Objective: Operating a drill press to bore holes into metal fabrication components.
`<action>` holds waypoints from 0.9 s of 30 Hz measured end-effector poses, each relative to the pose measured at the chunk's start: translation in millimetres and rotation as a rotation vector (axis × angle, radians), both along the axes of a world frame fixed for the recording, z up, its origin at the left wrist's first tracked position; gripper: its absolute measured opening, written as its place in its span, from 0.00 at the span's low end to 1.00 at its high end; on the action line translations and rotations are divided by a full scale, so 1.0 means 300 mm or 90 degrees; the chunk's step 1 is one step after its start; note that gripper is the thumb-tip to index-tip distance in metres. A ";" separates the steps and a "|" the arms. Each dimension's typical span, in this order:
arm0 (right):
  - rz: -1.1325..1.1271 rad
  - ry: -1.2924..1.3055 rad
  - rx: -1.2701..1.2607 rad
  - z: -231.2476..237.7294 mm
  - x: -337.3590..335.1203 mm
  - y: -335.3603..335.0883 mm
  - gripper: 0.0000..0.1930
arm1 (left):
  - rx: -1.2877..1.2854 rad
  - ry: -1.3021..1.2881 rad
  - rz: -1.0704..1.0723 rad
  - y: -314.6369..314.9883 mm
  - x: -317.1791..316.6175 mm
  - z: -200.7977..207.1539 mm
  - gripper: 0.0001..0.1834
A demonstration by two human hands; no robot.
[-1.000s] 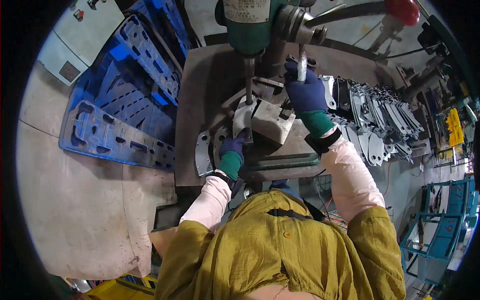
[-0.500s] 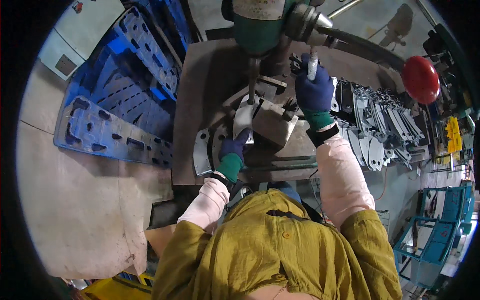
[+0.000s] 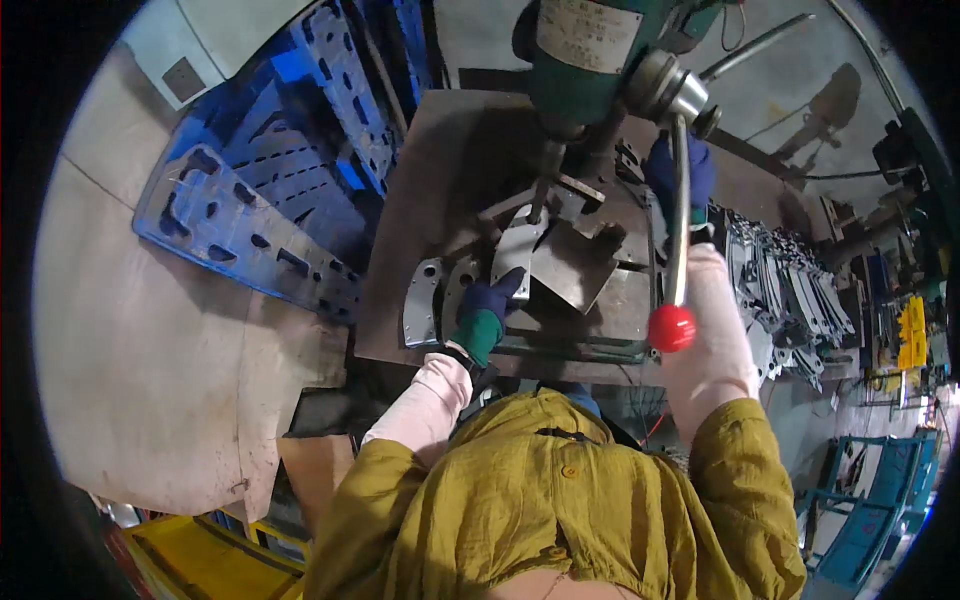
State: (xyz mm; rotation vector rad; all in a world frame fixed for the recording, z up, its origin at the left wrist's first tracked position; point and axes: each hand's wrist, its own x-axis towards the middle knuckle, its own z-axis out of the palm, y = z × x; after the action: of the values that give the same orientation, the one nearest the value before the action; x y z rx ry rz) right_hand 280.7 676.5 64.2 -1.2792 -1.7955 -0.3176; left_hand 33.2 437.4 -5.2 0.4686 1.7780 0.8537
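Note:
My left hand (image 3: pixel 490 297), in a dark blue glove with a green cuff, closes on the near end of a curved metal plate (image 3: pixel 517 250). The plate lies beside an angled metal block (image 3: pixel 575 265). Above the plate's far end, the drill bit (image 3: pixel 546 178) of a green drill press (image 3: pixel 580 85) comes down and appears to meet it. My right hand (image 3: pixel 690 175), in a matching glove, is closed at the press's feed levers by the hub (image 3: pixel 665 85). A steel lever with a red ball knob (image 3: pixel 671 328) crosses in front and partly hides its grip.
Two more curved plates lie left of my left hand, the outer one (image 3: pixel 421 303) near the table (image 3: pixel 400 210) edge. Many metal parts (image 3: pixel 785 275) are piled at the right. Blue plastic pallets (image 3: pixel 245 215) stand at the left. Another lever (image 3: pixel 760 45) sticks out far right.
The hub has turned, swinging the red-knobbed lever from the right toward me, and my right hand has moved down behind it. My left hand stays on the plate. The view has shifted slightly.

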 end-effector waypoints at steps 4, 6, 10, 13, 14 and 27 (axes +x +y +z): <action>0.033 -0.101 0.129 0.213 0.018 0.068 0.18 | 0.118 -0.100 0.041 -0.012 -0.023 -0.174 0.32; 0.038 -0.121 0.115 0.215 0.059 0.100 0.18 | 0.203 -0.201 0.121 -0.018 0.013 -0.131 0.32; 0.027 -0.048 0.011 0.118 0.000 0.010 0.15 | 0.122 -0.127 0.119 0.005 0.006 -0.130 0.35; 0.025 0.052 -0.127 0.058 -0.051 -0.096 0.14 | 0.059 -0.060 0.063 0.006 0.002 -0.140 0.38; 0.027 0.077 -0.176 0.047 -0.035 -0.092 0.14 | 0.055 -0.048 0.028 0.025 0.002 -0.143 0.39; 0.641 0.675 -0.655 0.268 -0.161 -0.622 0.18 | 0.238 -0.139 0.108 -0.004 0.047 -0.140 0.35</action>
State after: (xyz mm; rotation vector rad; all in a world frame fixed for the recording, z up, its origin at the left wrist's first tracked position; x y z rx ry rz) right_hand 232.4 489.9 144.7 -0.6526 -1.3261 1.6837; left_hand 47.2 436.3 -47.2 0.4486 1.4757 1.3162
